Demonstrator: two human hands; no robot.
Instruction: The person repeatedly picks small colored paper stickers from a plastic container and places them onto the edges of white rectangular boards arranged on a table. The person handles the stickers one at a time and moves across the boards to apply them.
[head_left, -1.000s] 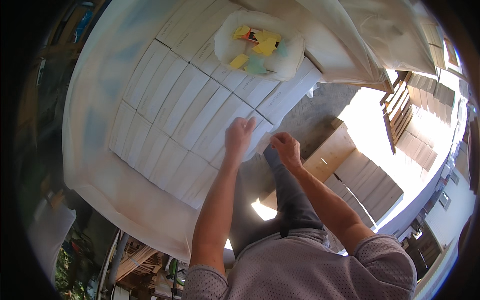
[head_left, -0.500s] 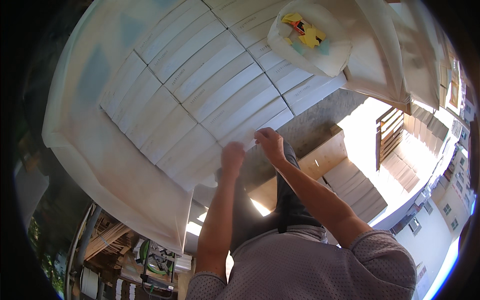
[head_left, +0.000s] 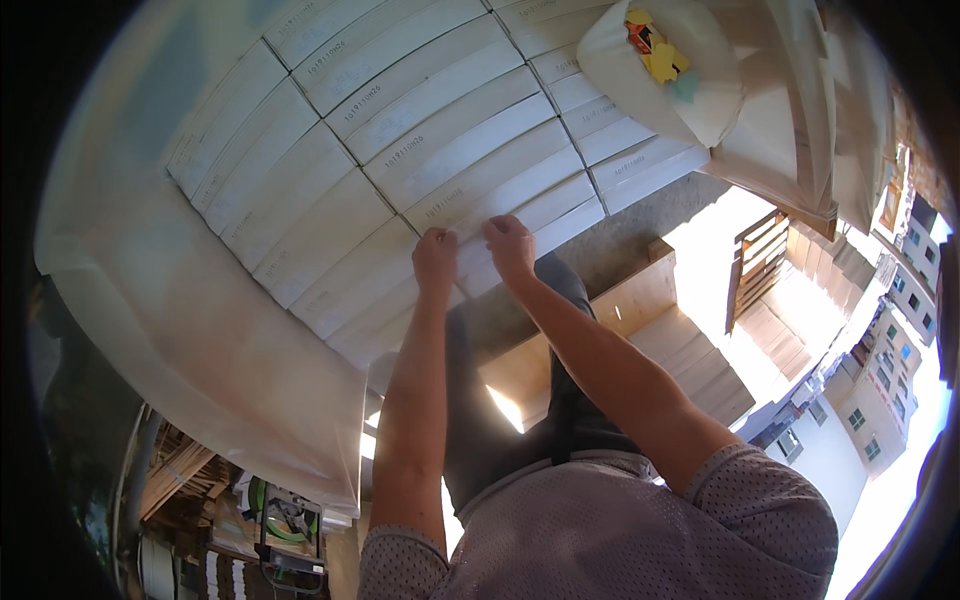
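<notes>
My left hand (head_left: 436, 264) is held over the near edge of a layer of white cartons (head_left: 455, 110). Its fingers are curled in, thumb against fingertips. A short gap to the right, my right hand (head_left: 511, 246) is closed in a similar pinch above the same cartons. Whatever sits in either pinch is too small or too pale against the white to name. The cartons lie tightly side by side in rows, with dark seams between the rows and a line of print on several.
A pale translucent sheet (head_left: 250, 370) drapes along the left side of the cartons. At upper right, a whitish plastic bag (head_left: 715, 85) holds yellow, orange and green scraps. Beyond are a wooden box (head_left: 637, 285), a slatted wooden pallet (head_left: 755, 265) and a green coiled hose (head_left: 285, 515).
Both hands have moved forward over the cartons. A pale, see-through scrap that showed between the fingers before cannot be made out now. The whole view has shifted slightly.
</notes>
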